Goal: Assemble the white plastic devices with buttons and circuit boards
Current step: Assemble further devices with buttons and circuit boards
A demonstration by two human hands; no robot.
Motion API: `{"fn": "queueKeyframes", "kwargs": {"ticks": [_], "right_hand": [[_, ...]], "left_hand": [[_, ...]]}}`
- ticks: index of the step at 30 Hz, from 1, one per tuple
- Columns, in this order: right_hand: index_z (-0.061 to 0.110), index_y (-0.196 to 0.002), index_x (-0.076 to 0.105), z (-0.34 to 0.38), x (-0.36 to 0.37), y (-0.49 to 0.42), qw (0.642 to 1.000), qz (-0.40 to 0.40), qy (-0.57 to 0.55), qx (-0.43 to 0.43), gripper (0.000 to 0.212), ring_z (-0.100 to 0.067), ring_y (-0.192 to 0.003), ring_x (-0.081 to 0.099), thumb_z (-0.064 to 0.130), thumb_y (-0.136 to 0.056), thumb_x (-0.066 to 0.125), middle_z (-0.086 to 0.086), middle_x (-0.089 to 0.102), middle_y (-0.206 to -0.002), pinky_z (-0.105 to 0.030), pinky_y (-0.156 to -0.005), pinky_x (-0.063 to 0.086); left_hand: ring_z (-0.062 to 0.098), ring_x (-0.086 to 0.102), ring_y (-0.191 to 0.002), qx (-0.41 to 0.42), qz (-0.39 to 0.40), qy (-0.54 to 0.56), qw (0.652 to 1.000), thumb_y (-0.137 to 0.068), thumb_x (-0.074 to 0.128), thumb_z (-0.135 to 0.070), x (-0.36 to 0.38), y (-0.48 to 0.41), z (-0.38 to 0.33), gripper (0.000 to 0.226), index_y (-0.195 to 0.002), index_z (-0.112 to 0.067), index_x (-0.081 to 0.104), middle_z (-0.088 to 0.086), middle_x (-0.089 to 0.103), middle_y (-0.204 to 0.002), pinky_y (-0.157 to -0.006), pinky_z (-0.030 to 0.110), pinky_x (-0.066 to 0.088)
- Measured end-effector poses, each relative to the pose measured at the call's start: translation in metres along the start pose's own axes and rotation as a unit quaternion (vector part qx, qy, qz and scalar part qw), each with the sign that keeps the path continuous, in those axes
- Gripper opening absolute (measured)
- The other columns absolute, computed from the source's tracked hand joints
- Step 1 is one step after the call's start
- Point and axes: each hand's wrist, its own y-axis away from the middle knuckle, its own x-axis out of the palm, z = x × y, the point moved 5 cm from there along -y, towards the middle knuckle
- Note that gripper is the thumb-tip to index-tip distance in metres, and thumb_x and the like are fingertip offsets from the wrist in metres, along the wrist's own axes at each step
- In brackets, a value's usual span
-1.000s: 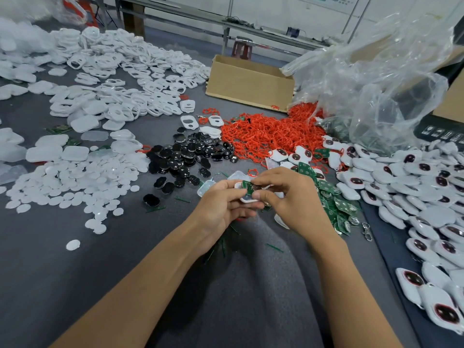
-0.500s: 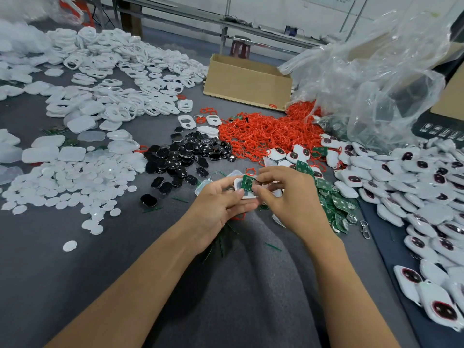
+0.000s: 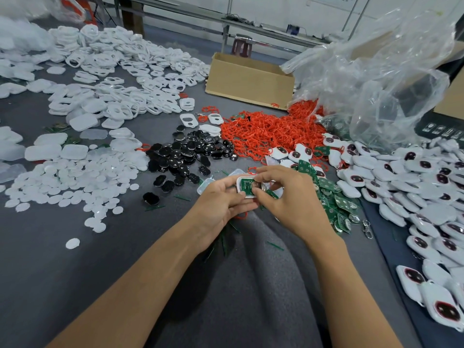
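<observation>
While the circuit board (image 3: pixel 244 185) is being seated, white shell (image 3: pixel 247 196): held over the table (image 3: pixel 75 272), by the middle of its near edge.
Left hand (image 3: pixel 221 204): curled round the shell's left end.
Right hand (image 3: pixel 288 202): nearer the board, fingertips (image 3: pixel 259 177) pinching it from the right.
Long axis: seemingly hand to hand; right end hidden.
Look: open side up, green board inside white rim.

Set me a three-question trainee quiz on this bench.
1. True or false: the green circuit board sits inside the white plastic shell gripped by the left hand.
2. Which pile lies between the glossy black oval buttons and the clear plastic bag? A) blue screws B) orange-red rubber rings C) yellow tape
3. Fill in: finished white devices with dark red buttons are heaped on the person's ____ side.
Key: 1 true; 2 B; 3 right.
</observation>
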Motion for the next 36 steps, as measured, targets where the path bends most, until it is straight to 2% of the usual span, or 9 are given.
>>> {"fn": "queueKeyframes", "kwargs": {"ticks": [3, 7, 11, 18, 31, 36], "right_hand": [[0.005, -0.089, 0.074, 0.0003, 0.0008, 0.0003, 1.000, 0.003, 0.005, -0.006, 0.015, -0.018, -0.093, 0.066, 0.005, -0.074, 0.075, -0.008, 0.070, -0.107, -0.019, -0.080, 0.047], [0.006, -0.090, 0.073, 0.0015, 0.0007, 0.0008, 1.000, -0.006, 0.009, -0.020, 0.017, -0.020, -0.094, 0.066, 0.006, -0.073, 0.076, -0.007, 0.071, -0.105, -0.034, -0.086, 0.052], [0.006, -0.090, 0.073, 0.0003, 0.0020, 0.0003, 1.000, -0.007, 0.010, -0.019, 0.017, -0.021, -0.094, 0.066, 0.007, -0.073, 0.076, -0.007, 0.071, -0.105, -0.040, -0.085, 0.053], [0.006, -0.091, 0.073, -0.0005, 0.0040, 0.0006, 1.000, -0.004, 0.014, -0.020, 0.018, -0.021, -0.097, 0.065, 0.009, -0.073, 0.076, -0.005, 0.071, -0.105, -0.040, -0.084, 0.053], [0.006, -0.092, 0.073, -0.0012, 0.0054, -0.0001, 1.000, -0.002, 0.008, -0.016, 0.018, -0.023, -0.099, 0.064, 0.009, -0.075, 0.075, -0.006, 0.070, -0.106, -0.043, -0.085, 0.052], [0.005, -0.091, 0.073, -0.0005, 0.0058, 0.0006, 1.000, -0.008, 0.010, -0.021, 0.017, -0.023, -0.096, 0.064, 0.008, -0.074, 0.075, -0.006, 0.071, -0.104, -0.041, -0.082, 0.053]], "left_hand": [[0.015, 0.070, -0.083, 0.002, 0.002, -0.004, 1.000, -0.095, 0.036, 0.014, 0.0000, 0.0002, 0.0001, 0.037, -0.109, -0.010, 0.060, 0.010, 0.070, -0.103, -0.081, 0.026, 0.058], [0.015, 0.071, -0.084, 0.005, 0.003, -0.005, 1.000, -0.094, 0.034, 0.015, 0.0003, 0.0004, -0.0002, 0.039, -0.108, -0.010, 0.061, 0.010, 0.071, -0.102, -0.078, 0.025, 0.058], [0.015, 0.071, -0.084, 0.009, 0.000, -0.010, 1.000, -0.094, 0.034, 0.016, 0.0003, 0.0003, -0.0002, 0.039, -0.108, -0.010, 0.061, 0.010, 0.071, -0.101, -0.079, 0.025, 0.058], [0.011, 0.071, -0.076, 0.012, -0.009, -0.008, 1.000, -0.095, 0.036, 0.013, -0.0014, -0.0006, -0.0004, 0.036, -0.102, -0.009, 0.063, 0.005, 0.074, -0.089, -0.069, 0.022, 0.057], [0.009, 0.069, -0.072, 0.017, -0.021, -0.023, 0.999, -0.095, 0.036, 0.013, -0.0010, -0.0011, -0.0003, 0.036, -0.102, -0.010, 0.063, 0.008, 0.070, -0.092, -0.066, 0.020, 0.057], [0.009, 0.068, -0.072, 0.019, -0.033, -0.050, 0.998, -0.097, 0.039, 0.009, -0.0018, -0.0004, -0.0002, 0.033, -0.101, -0.013, 0.063, 0.006, 0.071, -0.089, -0.070, 0.022, 0.058]]}}
